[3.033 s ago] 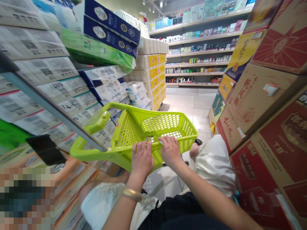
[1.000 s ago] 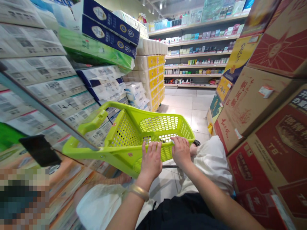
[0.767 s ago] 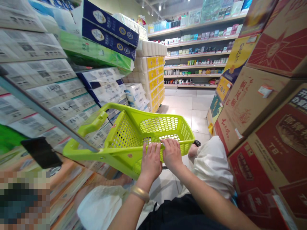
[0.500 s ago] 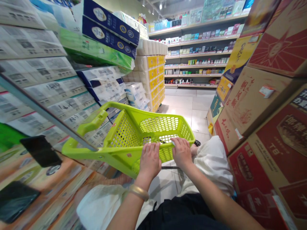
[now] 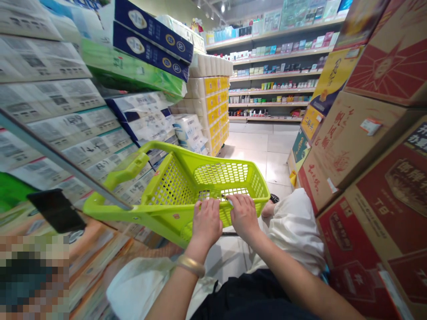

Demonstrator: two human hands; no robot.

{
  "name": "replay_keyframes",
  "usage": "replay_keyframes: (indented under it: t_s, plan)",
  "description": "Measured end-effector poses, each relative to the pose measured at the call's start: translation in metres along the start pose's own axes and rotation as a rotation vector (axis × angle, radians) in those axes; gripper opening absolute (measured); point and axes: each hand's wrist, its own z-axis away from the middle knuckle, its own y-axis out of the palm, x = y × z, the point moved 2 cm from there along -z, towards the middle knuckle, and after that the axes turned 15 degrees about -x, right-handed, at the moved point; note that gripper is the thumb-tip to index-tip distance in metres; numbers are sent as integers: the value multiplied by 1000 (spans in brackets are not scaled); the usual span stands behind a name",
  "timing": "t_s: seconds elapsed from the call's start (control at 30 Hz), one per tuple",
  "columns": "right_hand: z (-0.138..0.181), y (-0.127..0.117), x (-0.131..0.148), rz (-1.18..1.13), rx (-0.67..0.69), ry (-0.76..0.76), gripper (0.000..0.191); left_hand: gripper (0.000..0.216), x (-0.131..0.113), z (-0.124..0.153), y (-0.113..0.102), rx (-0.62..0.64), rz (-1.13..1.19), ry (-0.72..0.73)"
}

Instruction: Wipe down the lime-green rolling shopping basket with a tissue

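A lime-green plastic shopping basket (image 5: 173,184) with a long handle (image 5: 128,166) stands tilted in the aisle in front of me. My left hand (image 5: 207,220), with a gold bangle on its wrist, curls its fingers over the basket's near rim. My right hand (image 5: 244,215) lies on the same rim just to the right, almost touching the left. Its fingers are bent over the edge, and a small pale scrap shows at the fingertips; I cannot make out what it is. Inside, the basket shows only its mesh floor.
Stacked packs of paper tissue (image 5: 100,133) and toilet rolls (image 5: 210,89) wall the left side. Red and brown cartons (image 5: 367,146) rise on the right. My knees in white trousers (image 5: 296,226) flank the basket. A tiled aisle (image 5: 267,151) leads to far shelves (image 5: 273,75).
My right hand has slid back and forth along the near rim, now left again beside the left hand. The left hand and the basket have barely shifted.
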Motion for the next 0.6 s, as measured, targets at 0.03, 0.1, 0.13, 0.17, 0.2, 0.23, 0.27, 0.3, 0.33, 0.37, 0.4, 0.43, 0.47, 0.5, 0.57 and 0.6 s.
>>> replay_keyframes:
  t_s: [0.03,0.1,0.13,0.17,0.2,0.23,0.27,0.3,0.33,0.37,0.4,0.43,0.47,0.5,0.57,0.6]
  plan:
    - [1,-2,-6,13,-11,10,45,45,0,0,0,0,-4,-1]
    - [1,-6,-15,39,-35,39,45,44,-2,0,0,0,-10,-8]
    - [1,-6,-17,48,-46,55,44,44,-4,-1,0,1,-12,-14]
    - [1,-6,-16,50,-51,68,43,43,-5,-1,0,2,-14,-21]
    - [0,-4,-13,44,-51,74,42,43,-6,-1,1,2,-16,-27]
    - [0,-2,-7,33,-46,71,41,42,-7,-1,1,0,-17,-33]
    - [0,1,-1,19,-40,63,41,41,-7,-1,2,-4,-15,-35]
    - [-1,3,6,3,-33,51,40,40,-7,0,2,-11,-10,-36]
    - [-1,6,12,-12,-26,39,40,38,-7,0,3,-20,-3,-36]
    - [-1,7,18,-25,-21,31,39,35,-6,1,4,-30,7,-36]
    - [-1,8,21,-38,-16,23,38,33,-5,1,4,-40,18,-39]
    - [-1,7,22,-51,-7,13,38,30,-4,1,4,-49,28,-42]
    - [-1,6,22,-62,3,0,39,27,-3,1,4,-56,39,-45]
    - [0,4,19,-68,11,-13,40,24,-2,1,4,-61,48,-52]
    - [1,-2,9,-59,15,-22,43,22,0,0,3,-67,59,-73]
    - [1,-4,3,-46,10,-15,44,24,0,-1,3,-69,59,-87]
